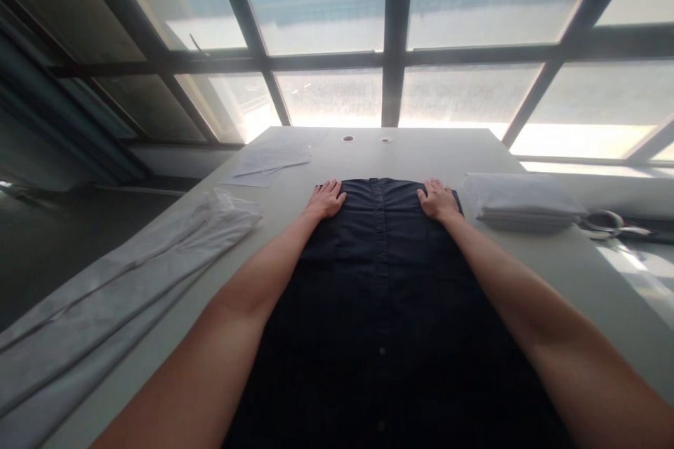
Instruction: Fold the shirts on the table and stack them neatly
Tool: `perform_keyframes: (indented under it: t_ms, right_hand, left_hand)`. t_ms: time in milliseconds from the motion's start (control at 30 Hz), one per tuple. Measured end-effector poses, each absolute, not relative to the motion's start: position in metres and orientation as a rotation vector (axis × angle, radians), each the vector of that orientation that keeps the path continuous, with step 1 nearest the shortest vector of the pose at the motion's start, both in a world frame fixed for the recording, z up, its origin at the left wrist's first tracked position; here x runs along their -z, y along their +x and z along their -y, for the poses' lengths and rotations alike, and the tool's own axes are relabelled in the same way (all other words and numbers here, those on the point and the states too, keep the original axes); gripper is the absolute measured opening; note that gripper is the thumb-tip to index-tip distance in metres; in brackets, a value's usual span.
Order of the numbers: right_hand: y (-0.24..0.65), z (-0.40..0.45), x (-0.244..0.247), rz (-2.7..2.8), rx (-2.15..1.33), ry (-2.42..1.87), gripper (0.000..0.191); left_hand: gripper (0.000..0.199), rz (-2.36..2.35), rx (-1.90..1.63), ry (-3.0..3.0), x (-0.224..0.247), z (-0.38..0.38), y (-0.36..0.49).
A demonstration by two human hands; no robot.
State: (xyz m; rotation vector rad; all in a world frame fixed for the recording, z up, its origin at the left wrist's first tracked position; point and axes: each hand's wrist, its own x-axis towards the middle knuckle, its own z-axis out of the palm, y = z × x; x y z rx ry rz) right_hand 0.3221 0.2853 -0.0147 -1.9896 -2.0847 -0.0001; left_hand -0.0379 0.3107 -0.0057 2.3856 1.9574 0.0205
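Note:
A dark navy garment with a buttoned strip down its middle [390, 280] lies spread on the white table [295, 224], its far edge slightly puckered. My left hand [327, 199] rests flat on its far left corner, fingers spread and pointing away. On the far right corner lies my right hand [438, 199], also flat with the fingers apart. Both arms reach forward along the garment's sides. Neither hand grips anything.
Light grey cloth [131, 280] lies lengthwise at the left. Papers [271, 160] sit at the back left. At the right are a folded white cloth stack [521, 200] and scissors [605, 223]. Two small round items [348, 139] [386, 141] sit near the back edge, before windows.

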Motion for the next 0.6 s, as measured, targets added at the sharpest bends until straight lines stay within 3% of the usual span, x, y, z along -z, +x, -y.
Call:
perform_keyframes:
  t_ms: [167, 367, 600]
  right_hand:
    - [0.281, -0.242, -0.003, 2.067, 0.152, -1.872, 0.055]
    - [0.211, -0.161, 0.005, 2.168, -0.111, -1.648, 0.057]
    - [0.268, -0.139, 0.020, 2.289, -0.155, -1.789, 0.064]
  left_hand:
    - [0.059, -1.908, -0.091, 2.609, -0.009, -0.282, -0.009]
    - [0.055, -1.327, -0.169, 2.979, 0.009, -0.180, 0.063]
    - [0.065, -1.575, -0.167, 2.671, 0.017, -0.155, 0.017]
